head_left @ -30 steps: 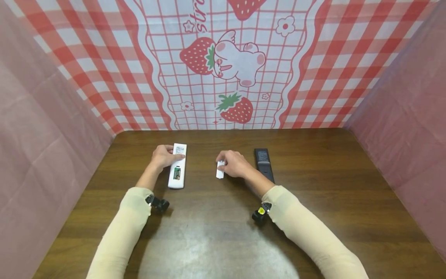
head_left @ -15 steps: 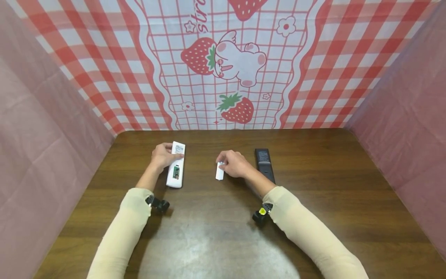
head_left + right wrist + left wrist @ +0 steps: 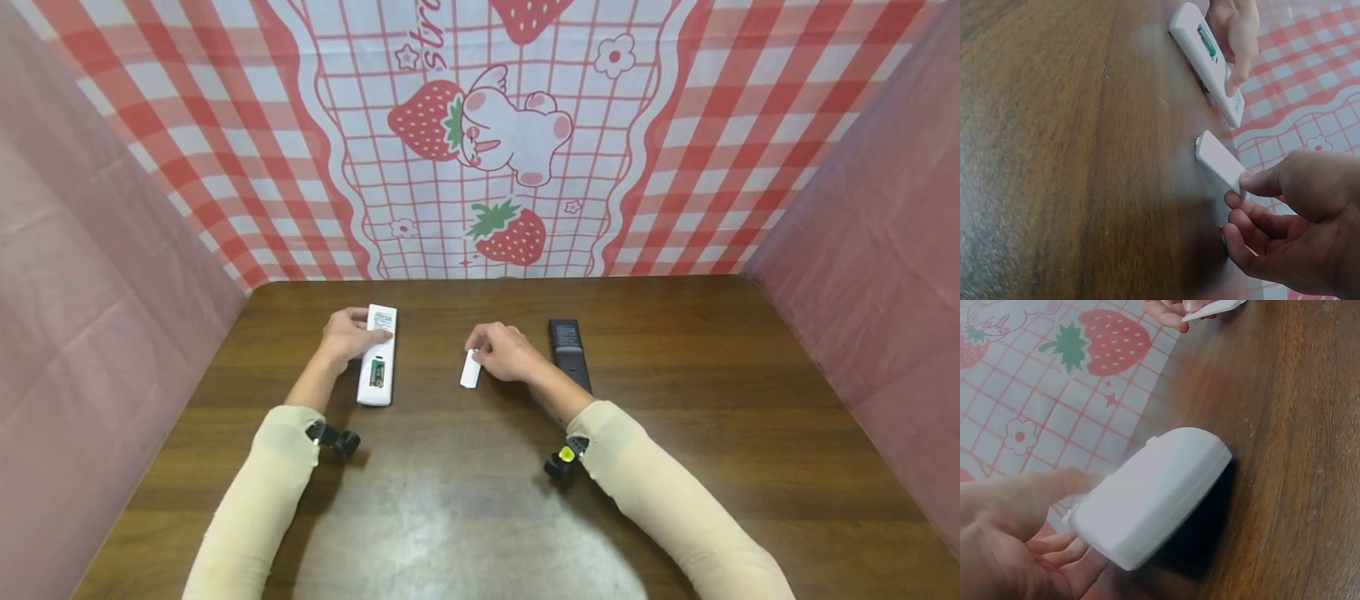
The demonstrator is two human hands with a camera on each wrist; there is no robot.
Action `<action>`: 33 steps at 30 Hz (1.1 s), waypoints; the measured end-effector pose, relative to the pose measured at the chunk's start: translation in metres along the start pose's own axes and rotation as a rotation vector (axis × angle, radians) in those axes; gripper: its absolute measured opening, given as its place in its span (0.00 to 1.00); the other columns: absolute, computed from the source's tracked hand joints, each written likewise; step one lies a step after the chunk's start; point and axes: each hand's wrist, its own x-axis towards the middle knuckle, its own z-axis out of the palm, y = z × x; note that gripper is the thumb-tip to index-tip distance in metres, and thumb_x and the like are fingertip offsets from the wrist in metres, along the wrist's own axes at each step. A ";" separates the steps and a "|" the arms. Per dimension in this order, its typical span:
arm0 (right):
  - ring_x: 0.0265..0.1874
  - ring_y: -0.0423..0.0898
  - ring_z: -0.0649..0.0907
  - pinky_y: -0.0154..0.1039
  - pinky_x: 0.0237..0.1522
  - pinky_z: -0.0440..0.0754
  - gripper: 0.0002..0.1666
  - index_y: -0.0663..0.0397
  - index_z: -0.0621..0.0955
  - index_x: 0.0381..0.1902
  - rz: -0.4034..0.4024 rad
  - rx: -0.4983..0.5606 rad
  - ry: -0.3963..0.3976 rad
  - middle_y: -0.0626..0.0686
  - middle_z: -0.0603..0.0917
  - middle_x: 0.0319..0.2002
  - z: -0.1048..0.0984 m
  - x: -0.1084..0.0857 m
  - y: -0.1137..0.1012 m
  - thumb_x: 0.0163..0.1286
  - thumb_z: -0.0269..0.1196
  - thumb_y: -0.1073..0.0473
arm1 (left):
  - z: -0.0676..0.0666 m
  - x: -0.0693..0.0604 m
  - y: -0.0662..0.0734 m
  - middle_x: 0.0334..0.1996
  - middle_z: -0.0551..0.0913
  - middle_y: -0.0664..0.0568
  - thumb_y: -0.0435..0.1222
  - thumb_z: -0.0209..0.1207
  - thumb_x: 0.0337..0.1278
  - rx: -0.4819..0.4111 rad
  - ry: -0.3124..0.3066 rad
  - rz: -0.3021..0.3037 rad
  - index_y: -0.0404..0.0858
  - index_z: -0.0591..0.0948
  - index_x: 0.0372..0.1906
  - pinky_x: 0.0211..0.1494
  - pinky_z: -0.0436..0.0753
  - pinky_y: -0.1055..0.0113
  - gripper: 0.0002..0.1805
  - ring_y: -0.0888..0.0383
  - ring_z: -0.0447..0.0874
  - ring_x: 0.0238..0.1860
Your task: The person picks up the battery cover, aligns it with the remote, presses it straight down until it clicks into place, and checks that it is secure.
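Note:
My left hand (image 3: pixel 348 337) grips the upper part of a white remote (image 3: pixel 377 350), thumb on its back; its green battery compartment faces up. In the left wrist view the white remote (image 3: pixel 1154 494) is held by the left hand (image 3: pixel 1019 531), with a shadow under it. Between thumb and fingers my right hand (image 3: pixel 504 350) pinches a small white cover (image 3: pixel 470 370) by its upper end. The right wrist view shows the cover (image 3: pixel 1219 160) in the right hand (image 3: pixel 1310 219), apart from the remote (image 3: pixel 1207 65).
A black remote (image 3: pixel 567 350) lies on the wooden table (image 3: pixel 465 483) beside the right forearm, which hides its lower end. Behind the table hangs a red-and-white checked cloth (image 3: pixel 675 208) with strawberries, and pink cloth (image 3: pixel 97 275) hangs at both sides.
The white remote has shifted slightly left with my left hand. In my right hand the cover has tilted, its lower end swinging a little left.

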 end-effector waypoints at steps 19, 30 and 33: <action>0.35 0.43 0.87 0.41 0.39 0.85 0.04 0.42 0.90 0.47 -0.089 0.073 0.043 0.46 0.91 0.35 -0.009 -0.012 -0.011 0.78 0.72 0.58 | -0.003 0.002 -0.001 0.74 0.80 0.26 0.27 0.67 0.72 -0.160 -0.036 -0.005 0.27 0.67 0.84 0.42 0.96 0.73 0.40 0.66 0.86 0.35; 0.38 0.47 0.86 0.37 0.41 0.83 0.05 0.54 0.89 0.49 -0.077 0.117 0.031 0.55 0.92 0.40 -0.034 -0.042 -0.054 0.81 0.68 0.64 | -0.003 0.002 -0.001 0.75 0.79 0.28 0.27 0.66 0.73 -0.154 -0.023 -0.001 0.31 0.68 0.84 0.46 0.97 0.71 0.39 0.60 0.88 0.43; 0.38 0.46 0.86 0.34 0.41 0.81 0.05 0.54 0.89 0.50 -0.067 0.104 0.041 0.56 0.92 0.41 -0.034 -0.045 -0.057 0.82 0.67 0.64 | -0.001 0.003 -0.001 0.75 0.79 0.27 0.26 0.66 0.72 -0.164 -0.024 0.014 0.30 0.68 0.84 0.44 0.96 0.72 0.39 0.61 0.87 0.41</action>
